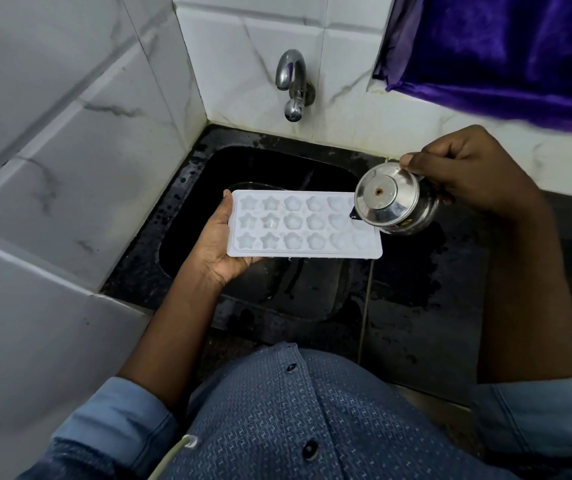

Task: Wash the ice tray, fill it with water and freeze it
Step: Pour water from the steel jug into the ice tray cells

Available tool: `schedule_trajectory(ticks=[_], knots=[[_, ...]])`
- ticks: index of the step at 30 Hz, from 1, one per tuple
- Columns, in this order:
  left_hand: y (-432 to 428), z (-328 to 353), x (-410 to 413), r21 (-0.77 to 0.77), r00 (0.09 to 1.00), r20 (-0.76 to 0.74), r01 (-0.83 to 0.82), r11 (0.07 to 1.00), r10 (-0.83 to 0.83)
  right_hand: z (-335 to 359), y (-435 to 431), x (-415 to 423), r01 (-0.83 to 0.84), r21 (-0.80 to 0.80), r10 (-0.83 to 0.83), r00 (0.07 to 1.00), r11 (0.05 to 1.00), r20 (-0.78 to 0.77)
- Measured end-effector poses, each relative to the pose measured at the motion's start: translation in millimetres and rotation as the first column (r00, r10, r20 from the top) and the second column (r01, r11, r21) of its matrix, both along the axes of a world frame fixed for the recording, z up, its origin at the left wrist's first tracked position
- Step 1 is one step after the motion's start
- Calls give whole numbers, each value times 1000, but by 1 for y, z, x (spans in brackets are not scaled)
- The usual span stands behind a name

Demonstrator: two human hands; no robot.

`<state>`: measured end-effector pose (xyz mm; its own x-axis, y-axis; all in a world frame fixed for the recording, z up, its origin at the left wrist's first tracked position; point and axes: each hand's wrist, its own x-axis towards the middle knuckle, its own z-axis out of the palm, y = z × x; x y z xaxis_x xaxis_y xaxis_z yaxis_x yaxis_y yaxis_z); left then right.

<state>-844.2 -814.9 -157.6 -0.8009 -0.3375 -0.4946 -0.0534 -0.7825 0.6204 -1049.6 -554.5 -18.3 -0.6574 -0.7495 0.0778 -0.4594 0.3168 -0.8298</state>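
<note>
A white ice tray [298,225] with star and flower shaped cells is held level over the black sink [208,188]. My left hand [220,242] grips its left end, thumb on the rim and palm underneath. My right hand [464,168] holds a small steel vessel [393,202], tilted on its side with its base facing me, over the tray's right end. The vessel's lip covers the tray's far right corner. Water glistens in some cells.
A chrome tap [293,84] juts from the white marbled tile wall above the sink, with no water running. A purple cloth [506,50] hangs at the upper right. Wet dark counter [426,306] surrounds the sink. A tiled wall [52,150] closes the left side.
</note>
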Motion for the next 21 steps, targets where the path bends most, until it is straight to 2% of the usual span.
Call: schedule_trajectory(ticks=[21], knots=[[3,8,6,-12,999,-21,25,1000,-25,-4,10,-2,22,-42,-21,999,999,33]])
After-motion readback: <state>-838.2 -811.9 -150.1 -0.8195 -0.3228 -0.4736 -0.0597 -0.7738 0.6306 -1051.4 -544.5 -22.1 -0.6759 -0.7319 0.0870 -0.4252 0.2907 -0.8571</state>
